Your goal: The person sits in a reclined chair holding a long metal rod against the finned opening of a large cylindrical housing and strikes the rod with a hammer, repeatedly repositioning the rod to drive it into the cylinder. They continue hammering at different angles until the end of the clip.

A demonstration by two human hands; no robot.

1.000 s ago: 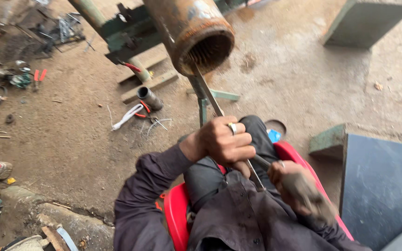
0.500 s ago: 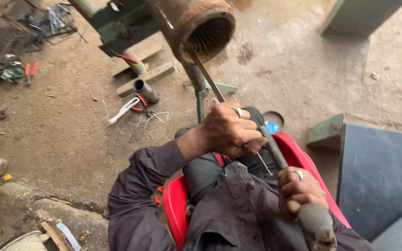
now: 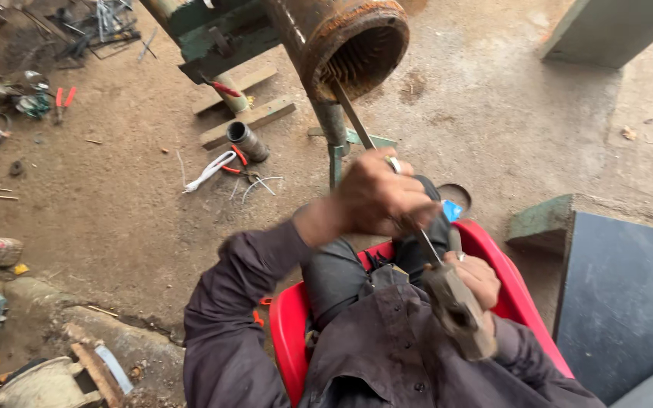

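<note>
1. Metal file [image 3: 360,125] ran slantwise from the person's lap up into the open mouth of the rusty pipe [image 3: 357,45], tip resting on the ridged inner wall at the lower rim.
2. Left hand [image 3: 383,198] was clenched over the file's blade about midway, knuckles up, slightly blurred.
3. Right hand [image 3: 474,279] was wrapped around the worn wooden handle [image 3: 459,310] at the near end, close to the chest; fingers closed on it.
4. Rusty pipe sat on a green metal stand [image 3: 338,140], its mouth facing the person.
5. Person sat in a red plastic chair [image 3: 289,325], dark long sleeves, knees pointed toward the stand.
6. Dirt floor [image 3: 115,211] lay all around, littered: short pipe piece [image 3: 247,141], wooden blocks [image 3: 247,121], white cable [image 3: 209,170], red-handled pliers [image 3: 63,102] further left beside scrap metal.
7. Dark blue panel [image 3: 621,302] stood just right of the chair; green slab [image 3: 606,30] lay at the upper right.
</note>
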